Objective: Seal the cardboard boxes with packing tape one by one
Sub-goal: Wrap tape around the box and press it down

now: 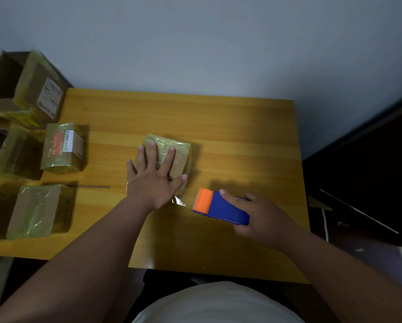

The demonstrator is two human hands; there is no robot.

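Observation:
A small cardboard box (180, 157) wrapped in shiny clear tape sits in the middle of the wooden table (242, 136). My left hand (153, 178) lies flat on its top with fingers spread straight. A loose end of tape (179, 201) sticks out at the box's near side. Just right of it, my right hand (263, 217) grips a blue tape dispenser with an orange head (221, 207), held low over the table and apart from the box.
Several taped cardboard boxes line the table's left side: one with a red label (63, 148), one at the near left (39, 210), a bigger one with a white label (41, 89). Open boxes (1, 75) stand at the far left. Dark furniture (370, 171) flanks the right edge.

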